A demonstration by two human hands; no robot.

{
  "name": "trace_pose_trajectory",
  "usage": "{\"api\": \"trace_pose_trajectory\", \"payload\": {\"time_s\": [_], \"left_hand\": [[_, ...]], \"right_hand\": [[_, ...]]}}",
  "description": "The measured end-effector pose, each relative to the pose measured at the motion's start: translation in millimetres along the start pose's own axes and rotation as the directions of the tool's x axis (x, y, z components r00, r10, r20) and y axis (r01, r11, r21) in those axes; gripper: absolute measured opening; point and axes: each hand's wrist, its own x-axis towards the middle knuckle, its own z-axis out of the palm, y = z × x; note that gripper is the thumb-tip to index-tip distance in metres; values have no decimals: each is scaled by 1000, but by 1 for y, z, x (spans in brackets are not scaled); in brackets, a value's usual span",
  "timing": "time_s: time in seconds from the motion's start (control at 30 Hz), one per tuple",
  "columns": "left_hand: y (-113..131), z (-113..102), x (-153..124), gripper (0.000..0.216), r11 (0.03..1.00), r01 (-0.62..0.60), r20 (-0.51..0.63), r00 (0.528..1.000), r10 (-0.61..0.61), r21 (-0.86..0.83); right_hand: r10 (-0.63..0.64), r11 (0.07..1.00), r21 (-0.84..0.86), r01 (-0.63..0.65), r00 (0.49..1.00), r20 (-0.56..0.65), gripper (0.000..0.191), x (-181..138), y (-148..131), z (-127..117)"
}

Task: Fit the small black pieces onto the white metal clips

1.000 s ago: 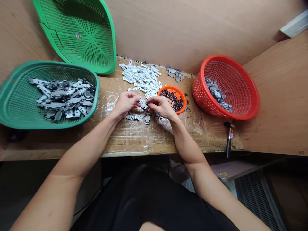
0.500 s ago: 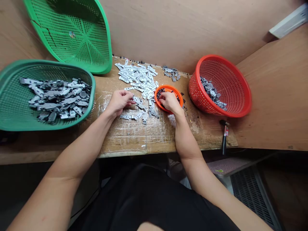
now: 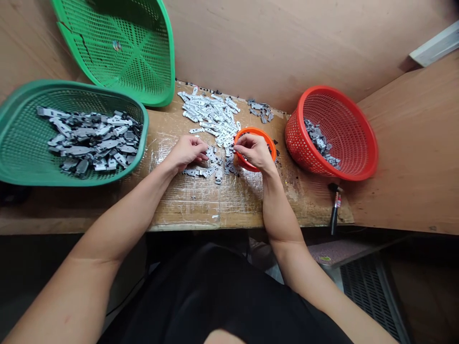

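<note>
My left hand (image 3: 189,153) is closed in a pinch on a small grey metal plate, mostly hidden by the fingers. Just beyond its fingertips lie several grey metal plates (image 3: 218,174) on the cardboard. My right hand (image 3: 255,154) is raised over the left rim of an orange bowl (image 3: 274,152). Its thumb and forefinger pinch a small dark piece, too tiny to make out in detail. Small dark pieces in the bowl are largely covered by this hand. Behind both hands spreads a pile of silver metal hinge-like parts (image 3: 210,112).
A dark green basket (image 3: 145,131) of metal parts stands left, with a bright green basket (image 3: 171,57) behind it. At right are a red basket (image 3: 297,138) with grey parts and a hammer (image 3: 334,215). Small grey pieces (image 3: 261,110) lie near the back wall.
My right hand has lifted out of the orange bowl and moved left to its rim, a tiny dark piece in its fingertips. The left hand has shifted slightly right, still pinching. The whole view has shifted a little.
</note>
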Motion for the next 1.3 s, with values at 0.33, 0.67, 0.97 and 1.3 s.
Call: {"api": "trace_pose_trajectory", "payload": {"time_s": [0.33,0.67,0.97,1.3], "left_hand": [[1,5,-6,18,999,40,94,995,-39,-9],[-1,5,-7,24,1000,12,113,994,-11,-8],[0,6,-5,22,999,41,107,993,-41,4],[4,4,-7,26,998,57,111,992,-59,22]], "right_hand": [[-107,992,87,91,974,202,20,4,-28,45],[-190,944,-234,233,963,190,13,-1,-40,58],[-127,964,-218,150,985,115,22,2,-31,57],[-56,992,-106,70,990,129,11,5,-26,57]]}}
